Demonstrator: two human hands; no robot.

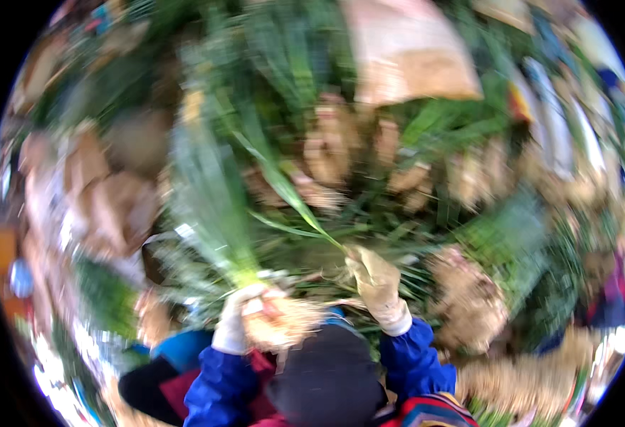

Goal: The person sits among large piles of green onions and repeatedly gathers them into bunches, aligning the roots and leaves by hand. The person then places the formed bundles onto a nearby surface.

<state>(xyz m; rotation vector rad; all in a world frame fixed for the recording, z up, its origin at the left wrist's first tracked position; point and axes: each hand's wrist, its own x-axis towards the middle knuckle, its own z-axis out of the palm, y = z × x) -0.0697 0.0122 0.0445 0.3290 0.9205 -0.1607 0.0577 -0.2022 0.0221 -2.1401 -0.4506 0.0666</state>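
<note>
My left hand (240, 309), in a pale work glove, grips a thick bunch of long-leaved green onions or leeks (211, 197) near its root end. The bunch's shaggy, straw-coloured roots (286, 323) spread to the right of the glove, and its leaves point away from me. Farther right, my right hand (374, 283), in a soiled pale glove, pinches the end of a thin green stalk (296, 203). That stalk's leaves slant up and left towards the bunch. Loose leaves lie beneath both hands. The picture is blurred by motion.
Another rooted bunch (467, 299) lies right of my right hand. More bunches (328, 144) lie ahead, with a pale sack (414, 58) over some leaves. Crumpled brown and whitish sacking (115, 208) is at the left. A person in dark and magenta clothing (611, 299) is at the far right.
</note>
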